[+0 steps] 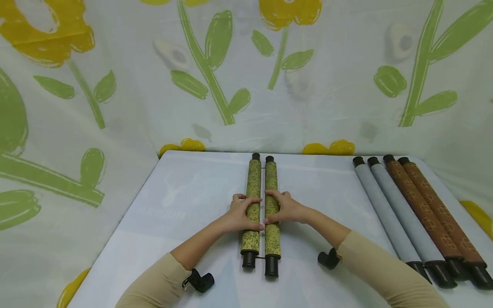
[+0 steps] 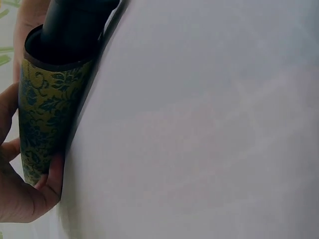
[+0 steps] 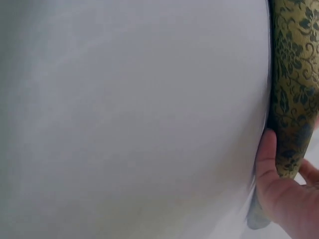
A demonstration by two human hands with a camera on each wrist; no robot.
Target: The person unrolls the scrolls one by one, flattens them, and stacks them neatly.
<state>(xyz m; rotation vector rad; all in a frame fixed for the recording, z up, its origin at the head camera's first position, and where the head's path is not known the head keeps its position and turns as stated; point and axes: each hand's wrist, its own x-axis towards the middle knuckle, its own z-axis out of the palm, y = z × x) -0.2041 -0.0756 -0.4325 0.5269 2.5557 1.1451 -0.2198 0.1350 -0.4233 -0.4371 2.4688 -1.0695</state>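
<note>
Lying side by side at the centre of the frame, the left roll (image 1: 253, 177) and the right roll (image 1: 272, 240) rest on the white surface (image 1: 316, 179), long axes running nearly up and down the frame, a narrow gap between them. Each has its own nearer side: the left grip (image 1: 239, 217) reaches in from the left, thumb and fingers curled round the left roll; the right grip (image 1: 290, 209) clasps the right roll from the right. Both are slim cylinders covered in yellow-green with dark floral patterning, black ends (image 1: 271, 267) projecting. Grey rolls (image 1: 405, 211) and brown rolls (image 1: 422, 209) lie well apart, at the right of the frame.
</note>
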